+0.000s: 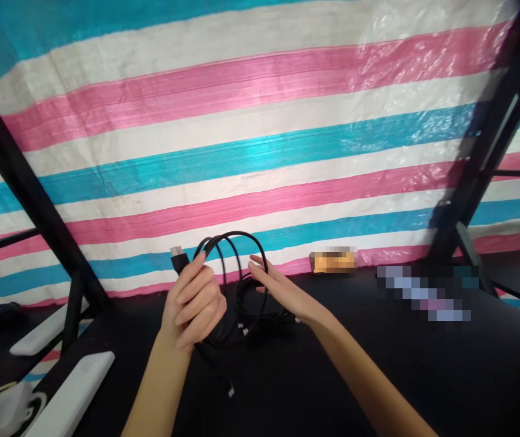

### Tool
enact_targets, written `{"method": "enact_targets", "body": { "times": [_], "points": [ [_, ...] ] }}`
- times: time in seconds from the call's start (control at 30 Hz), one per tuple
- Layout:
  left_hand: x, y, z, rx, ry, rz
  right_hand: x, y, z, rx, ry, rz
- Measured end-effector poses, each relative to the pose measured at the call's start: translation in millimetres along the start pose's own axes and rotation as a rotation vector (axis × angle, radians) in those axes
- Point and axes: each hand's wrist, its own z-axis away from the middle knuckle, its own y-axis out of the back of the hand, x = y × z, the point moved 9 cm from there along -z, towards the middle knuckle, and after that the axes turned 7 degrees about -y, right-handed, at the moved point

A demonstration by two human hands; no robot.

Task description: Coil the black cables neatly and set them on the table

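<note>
My left hand (198, 303) is closed around a looped black cable (241, 233). The cable's plug (179, 261), black with a pale tip cover, sticks out to the left above my fingers. Thin loops rise from the fist and curve over to the right. My right hand (284, 291) has its fingers stretched out at the right side of the loops, and one strand passes in front of them. Whether the fingers touch the cable I cannot tell. Below and between the hands, more dark cable with small light connectors (243, 329) lies on the black table (287, 388).
A pixelated orange item (334, 261) lies at the table's back edge, with a blurred bluish strip (423, 294) further right. White bars (73, 394) and a white plug-like item (5, 413) are at the left. Black frame posts (36, 194) flank a striped plastic sheet (260, 152) behind.
</note>
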Motion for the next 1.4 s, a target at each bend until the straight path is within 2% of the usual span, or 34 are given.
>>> {"method": "enact_targets", "body": {
  "times": [0.1,0.17,0.23,0.3,0.4,0.47,0.53,0.6,0.67,0.73,0.8,0.87,1.0,1.1,1.17,1.27,1.4],
  "points": [
    [12,18.9,5,0.148,-0.16,-0.013,8,-12,-6,-0.059,-0.054,-0.192],
    [16,27.3,9,0.163,-0.176,-0.011,6,-21,-5,-0.131,-0.082,-0.309],
    [12,29.1,11,0.077,-0.075,0.011,1,-25,-2,-0.171,-0.086,-0.382],
    [9,27.5,14,-0.026,0.011,0.06,-5,-23,1,-0.154,-0.074,-0.407],
    [9,19.4,12,-0.105,0.022,0.143,-13,-15,5,-0.089,-0.046,-0.422],
    [9,15.8,6,-0.046,-0.061,0.187,-21,-9,8,-0.069,-0.019,-0.508],
    [9,18.4,-2,0.088,-0.201,0.231,-30,-3,12,-0.072,0.002,-0.655],
    [0,20.5,-8,0.178,-0.248,0.279,-37,3,15,-0.071,0.007,-0.786],
    [-16,19.2,-15,0.18,-0.168,0.34,-40,10,18,-0.052,-0.006,-0.871],
    [-33,16.2,-22,0.134,-0.029,0.402,-42,17,20,-0.014,-0.002,-0.903],
    [-48,14.3,-26,0.103,0.106,0.441,-45,24,22,0.03,0.033,-0.887],
    [-63,15.9,-30,0.129,0.194,0.45,-48,29,24,0.067,0.082,-0.852],
    [-88,25.8,-33,0.292,0.215,0.43,-52,36,29,0.136,0.15,-0.755],
    [-99,24.7,-33,0.294,0.22,0.418,-53,41,30,0.195,0.191,-0.663],
    [-97,21.3,-33,0.238,0.207,0.41,-54,45,29,0.224,0.225,-0.587],
    [-82,17.3,-33,0.146,0.156,0.372,-57,48,25,0.227,0.262,-0.443],
    [-61,21.0,-31,0.119,0.096,0.176,-57,50,21,0.187,0.239,-0.316]
  ]
}}
